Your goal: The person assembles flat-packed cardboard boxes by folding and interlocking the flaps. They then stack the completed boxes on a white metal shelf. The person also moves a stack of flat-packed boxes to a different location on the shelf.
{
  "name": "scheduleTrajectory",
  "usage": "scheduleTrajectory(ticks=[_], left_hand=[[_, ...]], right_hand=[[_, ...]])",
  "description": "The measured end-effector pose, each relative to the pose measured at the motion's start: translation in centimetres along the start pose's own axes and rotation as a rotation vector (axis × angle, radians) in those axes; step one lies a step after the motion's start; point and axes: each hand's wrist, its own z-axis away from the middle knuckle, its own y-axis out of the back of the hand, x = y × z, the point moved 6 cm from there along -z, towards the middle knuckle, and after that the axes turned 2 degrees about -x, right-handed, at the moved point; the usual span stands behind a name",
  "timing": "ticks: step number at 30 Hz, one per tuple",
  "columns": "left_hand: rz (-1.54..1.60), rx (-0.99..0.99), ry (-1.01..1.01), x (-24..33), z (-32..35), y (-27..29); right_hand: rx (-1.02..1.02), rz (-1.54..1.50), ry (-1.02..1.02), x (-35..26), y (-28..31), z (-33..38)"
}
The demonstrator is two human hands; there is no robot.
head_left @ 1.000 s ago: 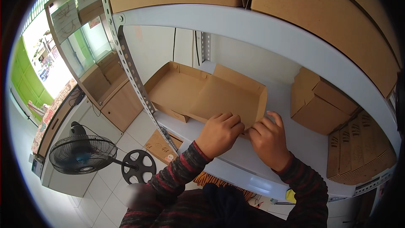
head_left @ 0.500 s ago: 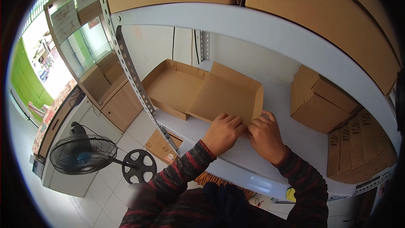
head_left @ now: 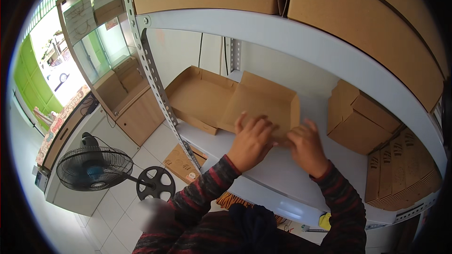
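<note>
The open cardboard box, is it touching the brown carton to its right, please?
Apart: the head view shows pale shelf surface between the open cardboard box and the brown carton.

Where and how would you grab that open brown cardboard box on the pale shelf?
Probably the left front wall of the box. Come from the near side of the shelf: that wall stands upright, while the white upper beam may block overhead reach.
</note>
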Motion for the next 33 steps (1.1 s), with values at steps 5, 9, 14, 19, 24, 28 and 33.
scheduleTrajectory(ticks=[5, 9, 14, 19, 24, 28, 33], left_hand=[[-0.066, 0.243, 0.159, -4.2, 1.1, 6.0], [-0.135, -0.05, 0.241, -8.6, 4.0, 6.6], [-0.14, -0.156, 0.253, -9.5, 6.3, 3.7], [-0.094, -0.242, 0.106, -4.1, 6.4, 3.2], [0.168, -0.444, 0.129, 4.0, 8.1, 2.6], [0.59, -0.539, 0.124, 5.0, 8.1, 2.6], [0.681, -0.533, 0.151, 2.0, 6.6, 6.6]], right_hand=[[0.229, 0.604, -0.133, 2.2, 5.5, -0.5], [0.266, 0.698, -0.286, 4.5, 8.1, 0.1], [0.236, 0.818, -0.3, 6.9, 8.6, 0.7], [0.238, 0.586, -0.413, 9.4, 7.7, 1.3], [0.208, 0.248, -0.263, 10.5, 3.5, 0.5], [-0.045, -0.068, -0.494, 11.5, -1.3, 1.3], [-0.16, -0.761, -0.787, 10.3, -4.1, 1.5]])
